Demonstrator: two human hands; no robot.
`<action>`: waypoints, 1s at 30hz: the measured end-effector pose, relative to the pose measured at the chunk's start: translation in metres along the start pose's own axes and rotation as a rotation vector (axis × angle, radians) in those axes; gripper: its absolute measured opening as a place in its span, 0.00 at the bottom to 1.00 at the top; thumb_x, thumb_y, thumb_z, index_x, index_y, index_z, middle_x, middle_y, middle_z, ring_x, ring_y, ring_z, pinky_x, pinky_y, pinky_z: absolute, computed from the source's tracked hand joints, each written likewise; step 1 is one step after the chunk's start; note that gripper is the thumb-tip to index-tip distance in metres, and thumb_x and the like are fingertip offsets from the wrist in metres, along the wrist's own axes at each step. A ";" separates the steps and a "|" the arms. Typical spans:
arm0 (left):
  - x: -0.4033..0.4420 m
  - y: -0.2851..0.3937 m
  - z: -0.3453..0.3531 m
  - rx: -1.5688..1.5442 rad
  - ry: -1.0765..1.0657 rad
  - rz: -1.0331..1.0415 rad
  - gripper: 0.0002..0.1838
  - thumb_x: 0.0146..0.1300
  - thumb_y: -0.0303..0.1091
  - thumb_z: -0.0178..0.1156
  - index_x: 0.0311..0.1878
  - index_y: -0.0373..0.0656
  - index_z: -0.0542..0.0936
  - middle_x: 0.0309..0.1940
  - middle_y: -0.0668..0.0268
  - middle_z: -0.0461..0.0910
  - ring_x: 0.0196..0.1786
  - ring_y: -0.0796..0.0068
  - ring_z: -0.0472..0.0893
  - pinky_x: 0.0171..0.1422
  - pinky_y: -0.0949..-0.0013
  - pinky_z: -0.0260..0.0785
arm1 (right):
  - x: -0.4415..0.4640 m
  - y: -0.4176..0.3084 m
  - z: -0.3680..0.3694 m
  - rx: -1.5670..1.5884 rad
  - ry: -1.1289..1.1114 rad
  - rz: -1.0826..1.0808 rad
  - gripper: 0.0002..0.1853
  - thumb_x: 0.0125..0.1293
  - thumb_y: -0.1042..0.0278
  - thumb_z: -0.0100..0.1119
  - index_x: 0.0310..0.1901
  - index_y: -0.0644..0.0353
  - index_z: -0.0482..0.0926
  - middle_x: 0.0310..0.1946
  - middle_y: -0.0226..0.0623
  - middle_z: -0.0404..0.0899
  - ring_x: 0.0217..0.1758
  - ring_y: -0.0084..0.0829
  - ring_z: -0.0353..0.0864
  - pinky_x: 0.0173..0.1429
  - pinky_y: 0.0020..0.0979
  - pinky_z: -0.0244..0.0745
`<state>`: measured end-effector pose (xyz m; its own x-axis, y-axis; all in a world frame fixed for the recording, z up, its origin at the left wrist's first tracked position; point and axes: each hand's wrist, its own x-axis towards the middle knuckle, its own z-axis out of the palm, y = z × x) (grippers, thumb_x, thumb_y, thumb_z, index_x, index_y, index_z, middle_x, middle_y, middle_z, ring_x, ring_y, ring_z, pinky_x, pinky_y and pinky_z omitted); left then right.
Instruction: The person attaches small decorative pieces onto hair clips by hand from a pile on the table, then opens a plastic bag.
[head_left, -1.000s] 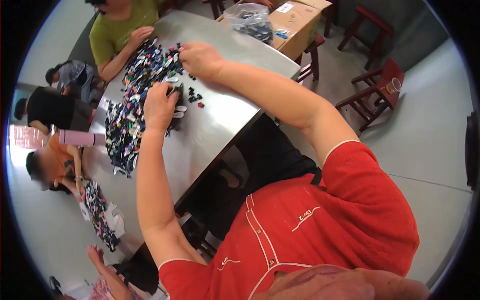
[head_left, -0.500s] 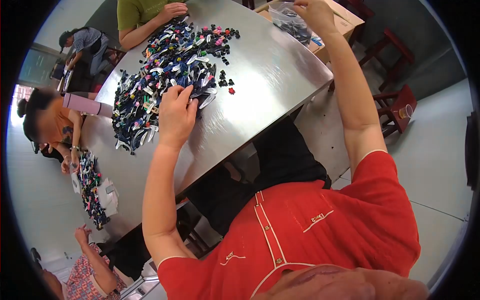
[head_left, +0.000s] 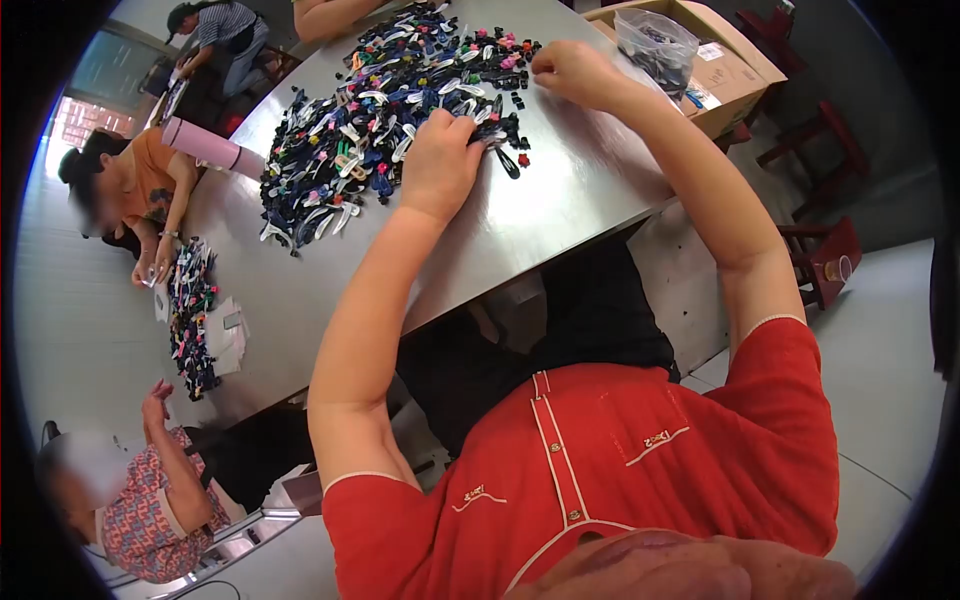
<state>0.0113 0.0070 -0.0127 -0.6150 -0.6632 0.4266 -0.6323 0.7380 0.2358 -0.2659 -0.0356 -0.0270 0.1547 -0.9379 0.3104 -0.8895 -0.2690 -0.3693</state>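
Observation:
My left hand (head_left: 438, 165) is at the near right edge of a big heap of mixed hair clips (head_left: 345, 150). Its fingers are curled round some snap hair clips (head_left: 497, 140), whose ends stick out past the fingertips. A dark snap clip (head_left: 511, 165) fans out beside it, close to a small red flower clip (head_left: 524, 159). My right hand (head_left: 577, 75) is closed above the steel table (head_left: 570, 150), fingertips near the small black claw clips (head_left: 518, 100) at the heap's right edge. What those fingers hold, if anything, is hidden.
A cardboard box (head_left: 735, 80) with a clear bag of dark pieces (head_left: 655, 50) stands to the right. A pink tumbler (head_left: 213, 145) is beyond the heap. Co-workers sit along the left by a smaller clip pile (head_left: 190, 315). Red stools (head_left: 825, 150) stand at right.
My right hand has come back from above the bag to the heap's right edge. My left hand has shifted right with clips at its fingertips. The view has turned slightly.

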 end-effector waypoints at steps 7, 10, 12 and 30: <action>-0.005 0.006 -0.023 -0.075 0.026 -0.141 0.13 0.59 0.34 0.68 0.46 0.42 0.82 0.41 0.57 0.78 0.49 0.53 0.80 0.52 0.56 0.75 | 0.008 -0.037 0.005 0.090 0.141 -0.191 0.13 0.64 0.58 0.64 0.47 0.54 0.86 0.44 0.40 0.82 0.51 0.44 0.81 0.56 0.43 0.76; -0.016 -0.003 -0.023 0.013 0.077 -0.038 0.16 0.59 0.37 0.69 0.49 0.41 0.83 0.45 0.57 0.78 0.53 0.52 0.79 0.56 0.55 0.73 | -0.010 -0.044 0.000 0.180 0.088 -0.355 0.14 0.62 0.59 0.67 0.47 0.55 0.86 0.46 0.39 0.80 0.54 0.43 0.79 0.60 0.41 0.74; -0.018 -0.003 -0.018 0.022 0.090 0.059 0.26 0.58 0.47 0.71 0.55 0.41 0.82 0.56 0.53 0.77 0.62 0.50 0.75 0.65 0.51 0.68 | -0.023 -0.046 0.000 0.115 0.053 -0.352 0.15 0.61 0.60 0.68 0.47 0.56 0.86 0.47 0.39 0.80 0.56 0.43 0.78 0.62 0.40 0.73; 0.043 -0.007 0.014 0.218 -0.250 -0.026 0.59 0.38 0.82 0.67 0.74 0.60 0.72 0.80 0.54 0.56 0.83 0.50 0.50 0.83 0.41 0.41 | -0.017 -0.035 0.015 0.173 0.130 -0.363 0.09 0.58 0.69 0.67 0.41 0.58 0.86 0.43 0.39 0.80 0.52 0.44 0.79 0.58 0.41 0.75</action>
<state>-0.0172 -0.0287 -0.0083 -0.6767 -0.7115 0.1893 -0.7187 0.6942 0.0401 -0.2306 -0.0133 -0.0328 0.3791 -0.7432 0.5513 -0.7007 -0.6197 -0.3536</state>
